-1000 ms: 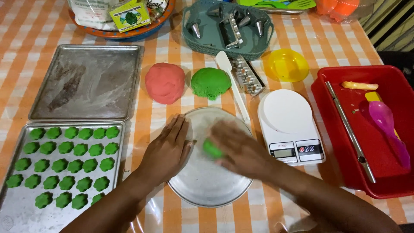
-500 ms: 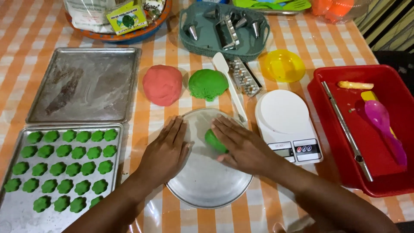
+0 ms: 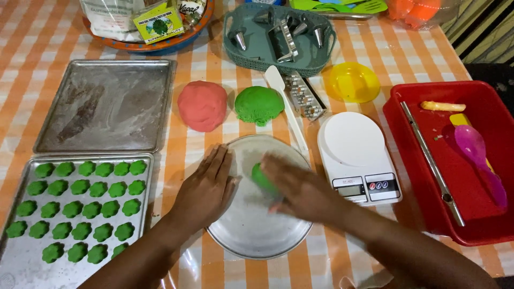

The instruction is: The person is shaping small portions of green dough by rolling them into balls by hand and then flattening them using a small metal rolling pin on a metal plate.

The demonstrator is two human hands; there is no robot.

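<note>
A round metal plate (image 3: 251,230) lies in front of me on the checked tablecloth. My right hand (image 3: 300,187) lies flat on a small piece of green dough (image 3: 261,175) on the plate, pressing on it; the hand is blurred. Only an edge of the piece shows. My left hand (image 3: 206,187) rests flat with fingers together on the plate's left rim. Behind the plate sit a red dough ball (image 3: 202,105) and a green dough ball (image 3: 259,104).
At left, a tray (image 3: 75,262) holds several green flower-shaped dough pieces; a floured empty tray (image 3: 107,107) lies behind it. A white kitchen scale (image 3: 356,155), white spatula (image 3: 286,107), metal mould (image 3: 305,96), yellow bowl (image 3: 353,80), teal basket of cutters (image 3: 278,37) and red bin (image 3: 455,160) stand right.
My right hand has slid back and forth over the green dough piece on the plate. My left hand has stayed on the plate's rim.
</note>
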